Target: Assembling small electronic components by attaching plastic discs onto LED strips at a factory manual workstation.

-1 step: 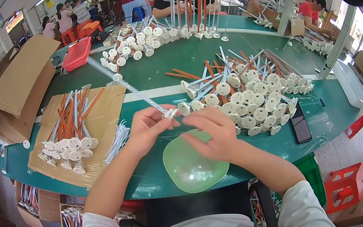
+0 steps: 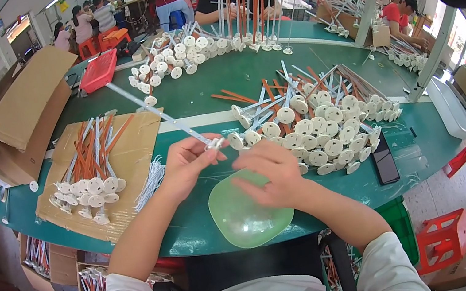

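Note:
My left hand [image 2: 190,165] pinches the lower end of a long, pale silver strip [image 2: 159,113] that slants up and away to the left. A small white fitting [image 2: 215,143] sits at that end, by my fingertips. My right hand [image 2: 279,176] is above a translucent pale green bowl [image 2: 247,227]. Its fingers are bent and its thumb stands apart; I see nothing in them, though the fingertips are a little blurred. Just beyond lies a big pile of white round discs [image 2: 331,134] on silver and orange-brown strips.
Left, a cardboard sheet [image 2: 148,123] bears more disc-ended strips [image 2: 93,185] beside a bundle of thin white ties [image 2: 150,179]. A phone [image 2: 384,162] lies right. Farther off are a cardboard box [image 2: 23,120], a red basket [image 2: 98,71] and co-workers around the green table [image 2: 193,96].
My right hand has drawn down and back from the fitting, toward the bowl. The strip's far end has swung slightly left and down while my left hand keeps its hold.

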Available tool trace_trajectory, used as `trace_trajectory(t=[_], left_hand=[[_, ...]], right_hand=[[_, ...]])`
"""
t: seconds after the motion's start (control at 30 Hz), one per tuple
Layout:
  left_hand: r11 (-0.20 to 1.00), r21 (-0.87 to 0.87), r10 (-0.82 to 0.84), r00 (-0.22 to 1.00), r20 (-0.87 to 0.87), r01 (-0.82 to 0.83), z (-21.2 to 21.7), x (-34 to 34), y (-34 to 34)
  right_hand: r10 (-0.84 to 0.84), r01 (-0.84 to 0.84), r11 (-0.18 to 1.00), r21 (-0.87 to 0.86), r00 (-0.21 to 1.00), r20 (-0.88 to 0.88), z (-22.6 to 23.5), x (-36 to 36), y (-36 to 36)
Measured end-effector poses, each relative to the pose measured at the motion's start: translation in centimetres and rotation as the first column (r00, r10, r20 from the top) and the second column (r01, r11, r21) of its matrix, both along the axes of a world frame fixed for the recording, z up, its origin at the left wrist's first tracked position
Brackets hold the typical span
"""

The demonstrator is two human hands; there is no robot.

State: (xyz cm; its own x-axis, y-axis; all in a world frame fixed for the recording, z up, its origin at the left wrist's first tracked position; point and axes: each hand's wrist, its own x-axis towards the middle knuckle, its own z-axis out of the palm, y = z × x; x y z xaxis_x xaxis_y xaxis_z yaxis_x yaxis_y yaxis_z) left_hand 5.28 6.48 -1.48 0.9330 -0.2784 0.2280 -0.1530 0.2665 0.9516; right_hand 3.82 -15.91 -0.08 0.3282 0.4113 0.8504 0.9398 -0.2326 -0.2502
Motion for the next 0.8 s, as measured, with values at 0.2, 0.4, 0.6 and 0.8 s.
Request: trace_trajectory(t=[0.2, 0.4, 0.6, 0.8], left_hand=[[0.999, 0.049, 0.019, 0.999, -0.044, -0.017, -0.5, -0.5, -0.9], [0.995, 0.073, -0.062, 0.998, -0.013, 0.063, -0.1, -1.4, -1.7], [0.996, 0.069, -0.054, 0.999, -0.005, 0.054, 0.1, -1.3, -1.4], [0.996, 0.069, -0.060, 0.998, -0.012, 0.060, -0.2, -1.1, -1.5]], right_hand=[[0.251, -0.368, 0.756, -0.541, 0.927, -0.279, -0.3, -1.0, -0.5], [0.210, -0.595, 0.551, -0.584, 0.777, -0.593, -0.3, 0.0, -0.7], [0.287, -0.656, 0.633, -0.410, 0.691, -0.663, -0.2, 0.4, -0.7], [0.324, -0.571, 0.757, -0.318, 0.750, -0.576, -0.7, 0.2, -0.5]])
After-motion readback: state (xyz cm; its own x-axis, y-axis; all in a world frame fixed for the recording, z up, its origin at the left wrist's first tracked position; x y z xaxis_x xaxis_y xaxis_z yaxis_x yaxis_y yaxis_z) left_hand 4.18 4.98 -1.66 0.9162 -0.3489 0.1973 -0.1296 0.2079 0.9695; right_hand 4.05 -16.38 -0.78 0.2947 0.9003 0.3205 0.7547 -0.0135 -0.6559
